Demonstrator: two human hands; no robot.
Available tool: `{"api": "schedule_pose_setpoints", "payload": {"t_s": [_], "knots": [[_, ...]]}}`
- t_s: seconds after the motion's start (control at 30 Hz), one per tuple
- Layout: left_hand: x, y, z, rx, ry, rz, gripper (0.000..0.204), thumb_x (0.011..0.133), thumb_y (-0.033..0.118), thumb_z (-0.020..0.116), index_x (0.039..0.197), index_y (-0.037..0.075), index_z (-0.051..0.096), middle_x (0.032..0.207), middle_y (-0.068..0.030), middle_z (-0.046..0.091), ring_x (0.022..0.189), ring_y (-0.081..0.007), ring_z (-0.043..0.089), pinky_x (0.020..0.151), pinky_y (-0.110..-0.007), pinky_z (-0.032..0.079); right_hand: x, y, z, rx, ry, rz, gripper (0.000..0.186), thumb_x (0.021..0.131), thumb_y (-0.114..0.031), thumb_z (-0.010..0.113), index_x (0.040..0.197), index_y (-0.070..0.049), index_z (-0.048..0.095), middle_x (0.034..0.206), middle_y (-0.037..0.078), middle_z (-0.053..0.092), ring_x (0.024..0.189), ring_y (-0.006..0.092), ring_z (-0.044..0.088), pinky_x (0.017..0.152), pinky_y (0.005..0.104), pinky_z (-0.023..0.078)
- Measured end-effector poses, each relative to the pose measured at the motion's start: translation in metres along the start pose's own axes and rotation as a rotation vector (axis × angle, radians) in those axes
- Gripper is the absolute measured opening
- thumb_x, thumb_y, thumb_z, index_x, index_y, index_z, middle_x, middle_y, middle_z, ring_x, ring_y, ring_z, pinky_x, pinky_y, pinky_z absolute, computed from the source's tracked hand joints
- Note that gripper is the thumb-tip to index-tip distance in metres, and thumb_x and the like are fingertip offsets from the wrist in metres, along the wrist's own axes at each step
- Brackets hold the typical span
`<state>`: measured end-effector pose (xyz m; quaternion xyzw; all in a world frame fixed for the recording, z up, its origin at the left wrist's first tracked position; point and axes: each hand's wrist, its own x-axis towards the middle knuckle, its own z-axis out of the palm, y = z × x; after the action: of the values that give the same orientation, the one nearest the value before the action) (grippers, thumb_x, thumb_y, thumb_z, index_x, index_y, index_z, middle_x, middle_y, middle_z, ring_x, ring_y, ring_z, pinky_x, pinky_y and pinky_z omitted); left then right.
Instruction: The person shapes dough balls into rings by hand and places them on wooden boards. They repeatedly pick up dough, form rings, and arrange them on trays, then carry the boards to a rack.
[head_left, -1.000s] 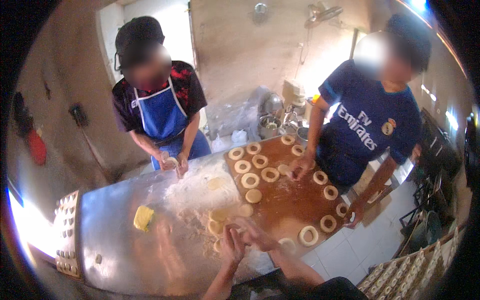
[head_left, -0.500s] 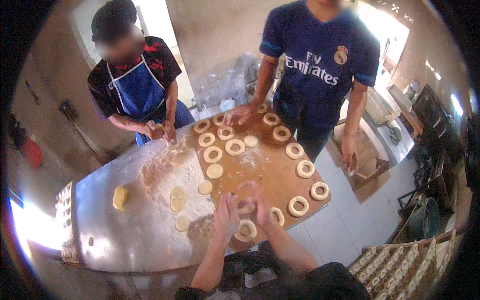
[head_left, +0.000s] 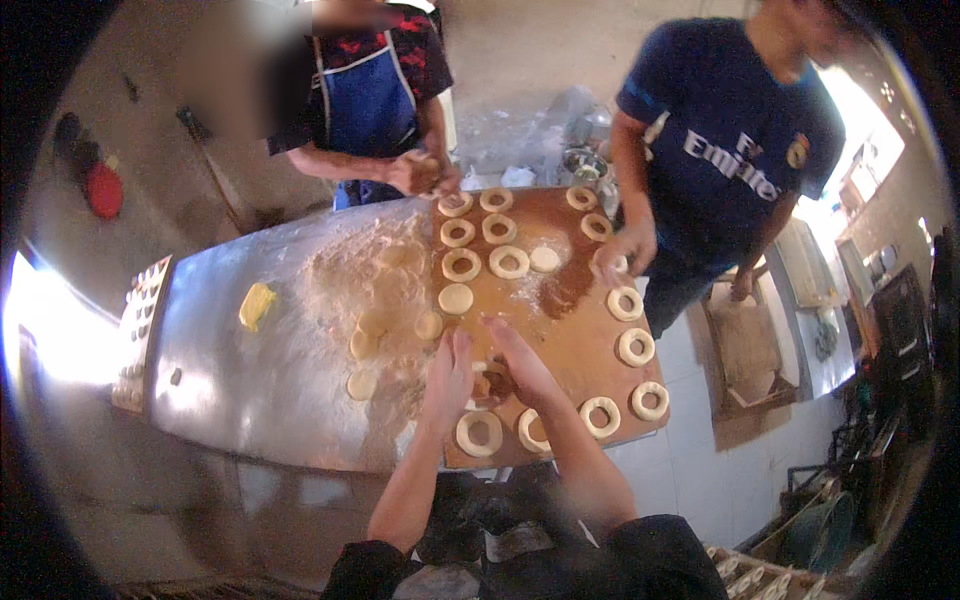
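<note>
My left hand (head_left: 450, 375) and my right hand (head_left: 520, 365) face each other over the orange-brown board (head_left: 550, 330), fingers drawn together around a dough piece (head_left: 485, 372) that looks like a ring and is partly hidden by them. Dough rings (head_left: 478, 433) line the board's edges, with solid dough discs (head_left: 456, 297) among them. Left of the board, more pale discs (head_left: 362, 382) lie on the floured metal tabletop (head_left: 230, 370), with a yellow lump (head_left: 256, 306) farther left.
A co-worker in a blue apron (head_left: 365, 120) works with both hands at the back edge. Another in a navy shirt (head_left: 720, 150) reaches onto the board's right side. A tray of small pieces (head_left: 138, 335) stands far left; bowls (head_left: 582, 165) sit behind; shelving (head_left: 740, 330) is at right.
My view has shifted. My hands stay close together over the board. The aproned co-worker's hands have moved rightward to the board; the other's hand has moved to the right-hand rings.
</note>
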<state>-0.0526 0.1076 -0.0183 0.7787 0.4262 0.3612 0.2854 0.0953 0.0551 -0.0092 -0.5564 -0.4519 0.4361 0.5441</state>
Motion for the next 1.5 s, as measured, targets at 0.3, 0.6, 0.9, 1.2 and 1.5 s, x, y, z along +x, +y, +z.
{"api": "schedule_pose_setpoints", "payload": {"t_s": [0.3, 0.6, 0.9, 1.2, 1.5], "knots": [[0.001, -0.015, -0.02, 0.416, -0.302, -0.335, 0.075, 0.08, 0.039, 0.068, 0.137, 0.002, 0.035, 0.129, -0.032, 0.045, 0.118, -0.0442, 0.048, 0.1, -0.05, 0.037, 0.012, 0.041, 0.011, -1.004, 0.074, -0.035, 0.085, 0.078, -0.041, 0.071, 0.144, -0.01, 0.028, 0.11, 0.025, 0.056, 0.103, 0.0435, 0.055, 0.09, 0.0532, 0.044], [0.007, -0.04, -0.026, 0.339, -0.16, -0.211, 0.064, 0.082, 0.032, 0.064, 0.132, 0.001, 0.039, 0.113, -0.0294, 0.055, 0.108, -0.0442, 0.052, 0.096, -0.053, 0.038, 0.029, 0.025, 0.025, -1.013, 0.067, 0.03, 0.063, 0.081, -0.032, 0.068, 0.132, -0.004, 0.045, 0.108, 0.023, 0.06, 0.106, 0.0398, 0.056, 0.091, 0.0478, 0.045], [0.078, -0.131, -0.121, 0.507, 0.054, -0.257, 0.037, 0.087, 0.022, 0.059, 0.117, 0.002, 0.053, 0.106, -0.022, 0.057, 0.102, -0.0383, 0.056, 0.084, -0.047, 0.046, 0.117, 0.026, 0.114, -0.925, 0.2, 0.079, 0.031, 0.083, -0.024, 0.063, 0.101, -0.001, 0.057, 0.091, 0.022, 0.064, 0.093, 0.0391, 0.062, 0.082, 0.0468, 0.048], [0.059, -0.164, -0.163, 0.179, -0.099, -0.147, 0.03, 0.087, 0.021, 0.058, 0.112, 0.005, 0.055, 0.099, -0.0217, 0.061, 0.09, -0.0409, 0.06, 0.076, -0.049, 0.049, 0.098, 0.019, 0.159, -1.279, 0.226, -0.097, 0.044, 0.082, -0.024, 0.065, 0.121, -0.008, 0.052, 0.113, 0.028, 0.059, 0.104, 0.0417, 0.058, 0.088, 0.0494, 0.046], [0.036, -0.169, -0.147, 0.081, -0.456, -0.172, 0.041, 0.089, 0.036, 0.056, 0.113, 0.003, 0.059, 0.097, -0.0212, 0.067, 0.093, -0.0368, 0.065, 0.078, -0.046, 0.051, 0.1, -0.042, 0.18, -0.862, -0.143, 0.214, 0.032, 0.085, -0.016, 0.064, 0.112, -0.003, 0.05, 0.097, 0.018, 0.066, 0.089, 0.0303, 0.065, 0.075, 0.0415, 0.05]]}}
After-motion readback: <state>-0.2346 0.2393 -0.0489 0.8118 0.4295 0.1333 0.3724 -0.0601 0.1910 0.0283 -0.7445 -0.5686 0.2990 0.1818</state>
